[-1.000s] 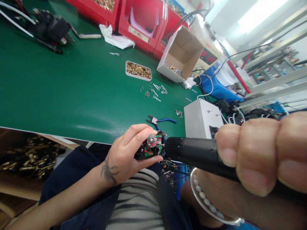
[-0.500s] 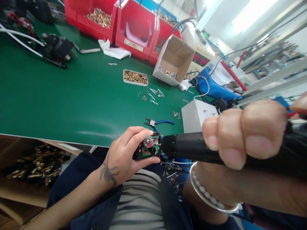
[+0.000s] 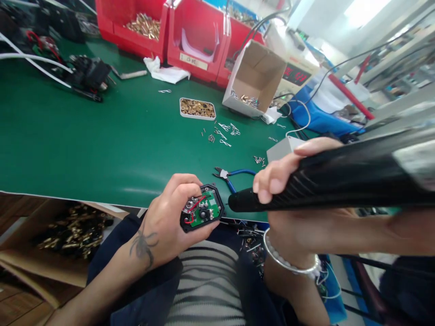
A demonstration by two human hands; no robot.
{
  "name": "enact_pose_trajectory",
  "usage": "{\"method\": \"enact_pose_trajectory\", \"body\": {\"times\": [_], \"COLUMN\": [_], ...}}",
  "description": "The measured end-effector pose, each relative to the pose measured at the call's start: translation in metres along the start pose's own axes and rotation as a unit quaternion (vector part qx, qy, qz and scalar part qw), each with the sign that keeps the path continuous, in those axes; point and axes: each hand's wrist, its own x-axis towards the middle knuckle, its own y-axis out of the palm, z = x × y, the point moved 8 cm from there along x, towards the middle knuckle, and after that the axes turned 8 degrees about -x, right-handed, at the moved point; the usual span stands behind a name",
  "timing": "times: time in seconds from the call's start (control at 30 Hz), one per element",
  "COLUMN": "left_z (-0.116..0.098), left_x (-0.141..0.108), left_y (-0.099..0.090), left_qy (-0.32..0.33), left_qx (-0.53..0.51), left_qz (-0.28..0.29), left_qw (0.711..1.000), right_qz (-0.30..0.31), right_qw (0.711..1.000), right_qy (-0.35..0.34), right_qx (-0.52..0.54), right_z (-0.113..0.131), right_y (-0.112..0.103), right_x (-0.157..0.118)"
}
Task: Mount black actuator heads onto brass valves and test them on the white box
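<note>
My left hand (image 3: 170, 213) is closed around a black housing with a green circuit board (image 3: 207, 210) and red wires inside, its open face turned up near the table's front edge. Fingers of my right hand (image 3: 277, 179) wrap around a black electric screwdriver (image 3: 326, 176), which lies nearly level with its tip pointing left. A small gap separates that tip from the housing's right side. Just beyond it lie blue-handled cutting pliers (image 3: 234, 174) on the green table (image 3: 102, 145).
Small screws (image 3: 259, 160), metal clips (image 3: 224, 135) and a tray of brass parts (image 3: 197, 108) lie farther back. Behind them stand a cardboard box (image 3: 254, 74) and red bins (image 3: 193, 40). A grey box (image 3: 283, 149) sits right, and black wired parts (image 3: 86, 72) lie left.
The screwdriver's tip has come away from the housing, and my right hand has swung the tool to a different angle. The board now shows more fully in my left hand.
</note>
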Motion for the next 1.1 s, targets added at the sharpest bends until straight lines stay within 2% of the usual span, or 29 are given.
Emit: {"method": "enact_pose_trajectory", "body": {"times": [0.1, 0.17, 0.23, 0.3, 0.4, 0.53, 0.7, 0.93, 1.1], "left_z": [0.0, 0.001, 0.003, 0.003, 0.002, 0.001, -0.001, -0.001, 0.002], "left_x": [-0.001, -0.001, -0.001, 0.0, 0.002, 0.003, 0.002, 0.003, 0.004], "left_y": [-0.001, 0.0, 0.0, 0.001, 0.002, 0.003, 0.004, 0.003, 0.006], "left_qy": [0.002, -0.003, -0.013, -0.02, -0.018, -0.016, -0.004, 0.002, -0.001], "left_qx": [-0.012, -0.018, -0.024, -0.025, -0.02, -0.014, -0.01, -0.006, -0.015], "left_qz": [-0.008, -0.005, 0.001, 0.011, 0.031, 0.041, 0.042, 0.043, 0.043], "left_qw": [1.0, 1.0, 1.0, 0.999, 0.999, 0.999, 0.999, 0.999, 0.999], "right_qz": [-0.029, -0.017, -0.03, -0.068, -0.099, -0.061, 0.005, 0.052, 0.112], "right_qw": [0.994, 0.997, 0.997, 0.99, 0.967, 0.948, 0.928, 0.922, 0.909], "right_qy": [-0.026, 0.001, 0.043, 0.077, 0.109, 0.146, 0.18, 0.21, 0.227], "right_qx": [0.099, 0.081, 0.062, 0.096, 0.206, 0.275, 0.325, 0.322, 0.331], "right_z": [-0.032, -0.053, -0.064, -0.061, -0.04, -0.025, -0.039, -0.047, -0.048], "right_y": [0.009, 0.016, 0.017, 0.013, 0.014, 0.034, 0.062, 0.073, 0.084], "right_x": [-0.02, -0.031, -0.036, -0.032, -0.014, 0.006, 0.008, 0.01, 0.013]}}
